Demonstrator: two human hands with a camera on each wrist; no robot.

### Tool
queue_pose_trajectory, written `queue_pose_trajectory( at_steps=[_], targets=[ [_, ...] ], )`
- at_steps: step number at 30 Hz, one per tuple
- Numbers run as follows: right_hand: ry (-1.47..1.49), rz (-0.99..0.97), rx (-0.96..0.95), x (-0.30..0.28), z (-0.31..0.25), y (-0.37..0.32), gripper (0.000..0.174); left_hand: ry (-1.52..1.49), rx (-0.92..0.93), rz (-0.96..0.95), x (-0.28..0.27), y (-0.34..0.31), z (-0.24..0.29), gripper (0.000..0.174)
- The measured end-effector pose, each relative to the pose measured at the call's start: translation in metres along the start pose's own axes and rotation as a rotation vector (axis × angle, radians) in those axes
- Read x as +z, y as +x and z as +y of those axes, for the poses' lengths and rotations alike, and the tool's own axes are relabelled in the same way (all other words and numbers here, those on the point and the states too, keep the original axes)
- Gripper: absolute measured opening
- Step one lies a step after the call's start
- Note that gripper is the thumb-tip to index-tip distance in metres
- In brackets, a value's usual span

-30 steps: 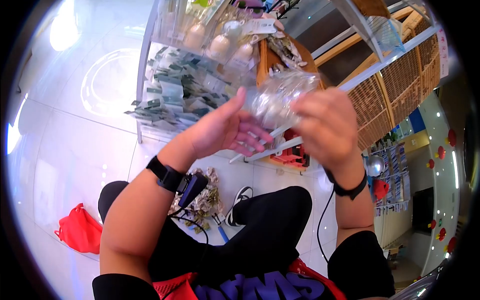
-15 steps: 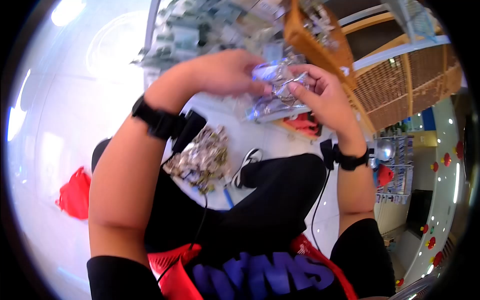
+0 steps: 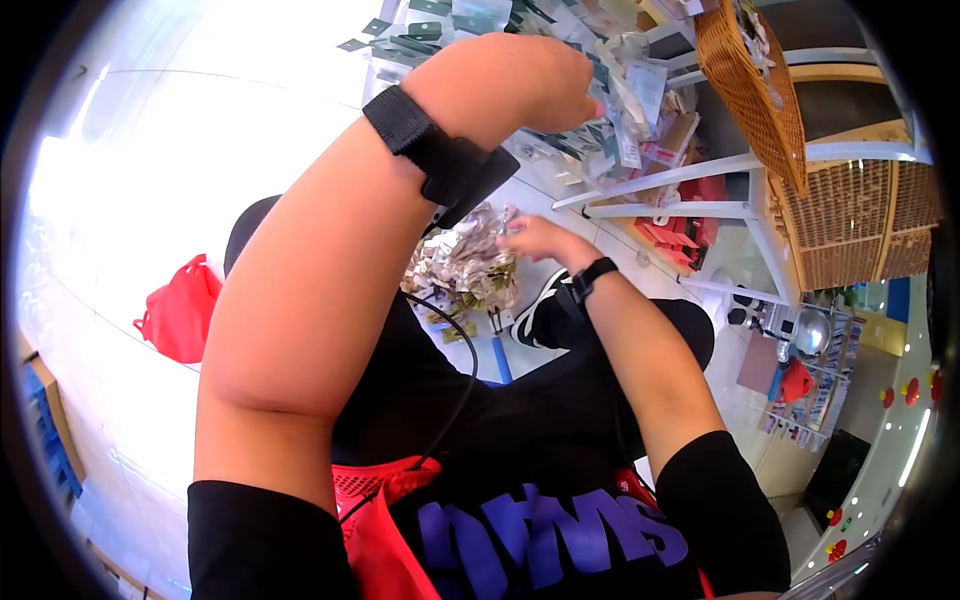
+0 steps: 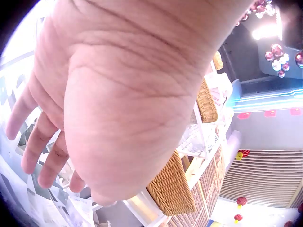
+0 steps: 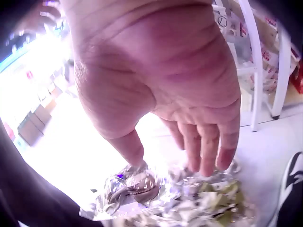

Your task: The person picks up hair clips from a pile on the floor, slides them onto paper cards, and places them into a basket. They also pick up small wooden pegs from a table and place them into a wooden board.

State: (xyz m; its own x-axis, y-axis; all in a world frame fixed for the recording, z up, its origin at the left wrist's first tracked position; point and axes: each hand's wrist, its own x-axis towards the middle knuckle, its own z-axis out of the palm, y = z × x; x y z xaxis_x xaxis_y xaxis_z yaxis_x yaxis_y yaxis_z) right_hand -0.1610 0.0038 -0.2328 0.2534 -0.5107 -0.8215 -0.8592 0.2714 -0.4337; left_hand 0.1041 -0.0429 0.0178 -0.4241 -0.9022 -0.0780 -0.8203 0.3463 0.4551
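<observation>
Right-hand fingers (image 5: 210, 144): extended downward, nearly straight and slightly parted, thumb set well away; nothing is seen pinched. The right hand (image 3: 540, 240) is directly over the pile of wrapped packets (image 3: 465, 265) on the floor (image 3: 130, 290). Below the thumb, at the pile's near edge, lies a clear packet (image 5: 142, 189) with a brownish item inside; contact with the thumb cannot be confirmed.

Left-hand fingers (image 4: 35, 149): spread and empty as far as visible. The left hand (image 3: 550, 85) reaches over the green-tagged packets (image 3: 425, 30) on the white rack (image 3: 655, 212); contact is unclear.

Further out: a wicker basket (image 3: 750, 100) on the rack's far side, and a blue handle (image 3: 501, 358) beside the pile.

Assessment: the step in hand appears to be setting a packet at the pile while reaching for rack stock. The next move calls for a left-hand pinch on one packet, clear of its neighbours.
</observation>
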Motion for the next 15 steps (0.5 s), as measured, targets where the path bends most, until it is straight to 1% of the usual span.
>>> queue_pose_trajectory(
  at_steps=[1,2,3,4,5,6,7,8,9,10,11,12,13,14,15],
  targets=[
    [-0.27,0.06,0.152,0.006,0.013,0.01,0.053,0.021,-0.007,0.005,0.003,0.002,0.001,0.048],
    [-0.265,0.055,0.15,0.007,0.019,0.014,0.053,0.042,-0.013,0.009,0.005,0.004,0.001,0.047],
    [-0.349,0.066,0.102,0.006,0.024,0.017,0.056,0.047,-0.013,0.002,0.006,0.006,0.001,0.047],
    [-0.432,0.078,0.053,0.005,0.015,0.011,0.058,0.041,-0.001,0.008,0.007,0.006,-0.001,0.045],
    [-0.201,-0.014,0.148,-0.001,0.003,0.008,0.053,0.039,0.016,0.014,0.007,0.007,-0.001,0.043],
    [-0.059,-0.077,0.072,-0.007,-0.02,-0.009,0.051,-0.019,0.076,-0.032,0.005,0.01,-0.002,0.04],
    [0.09,-0.101,-0.018,-0.018,-0.039,-0.023,0.048,-0.056,0.167,-0.065,0.0,0.017,-0.004,0.038],
    [0.14,-0.134,-0.132,-0.022,-0.048,-0.026,0.039,-0.155,0.227,0.119,0.006,0.008,-0.004,0.033],
    [0.12,-0.144,-0.357,-0.033,-0.071,-0.051,0.033,-0.279,0.375,0.078,0.002,0.01,-0.001,0.029],
    [0.153,-0.05,-0.453,-0.037,-0.099,-0.088,0.034,-0.417,0.383,0.022,-0.01,0.001,0.01,0.024],
    [0.157,-0.039,-0.536,-0.047,-0.125,-0.124,0.034,-0.514,0.328,-0.094,-0.032,-0.01,0.025,0.025],
    [0.16,-0.039,-0.614,-0.055,-0.142,-0.156,0.034,-0.792,0.363,-0.145,-0.044,-0.023,0.032,0.028],
    [0.204,-0.047,-0.713,-0.059,-0.15,-0.179,0.033,-0.96,0.393,-0.169,-0.07,-0.039,0.047,0.028],
    [0.243,-0.058,-0.815,-0.063,-0.154,-0.196,0.033,-1.112,0.465,-0.247,-0.099,-0.055,0.049,0.021],
    [0.279,-0.039,-0.862,-0.07,-0.152,-0.218,0.032,-1.367,0.655,-0.107,-0.097,-0.07,0.066,0.019]
  ],
)
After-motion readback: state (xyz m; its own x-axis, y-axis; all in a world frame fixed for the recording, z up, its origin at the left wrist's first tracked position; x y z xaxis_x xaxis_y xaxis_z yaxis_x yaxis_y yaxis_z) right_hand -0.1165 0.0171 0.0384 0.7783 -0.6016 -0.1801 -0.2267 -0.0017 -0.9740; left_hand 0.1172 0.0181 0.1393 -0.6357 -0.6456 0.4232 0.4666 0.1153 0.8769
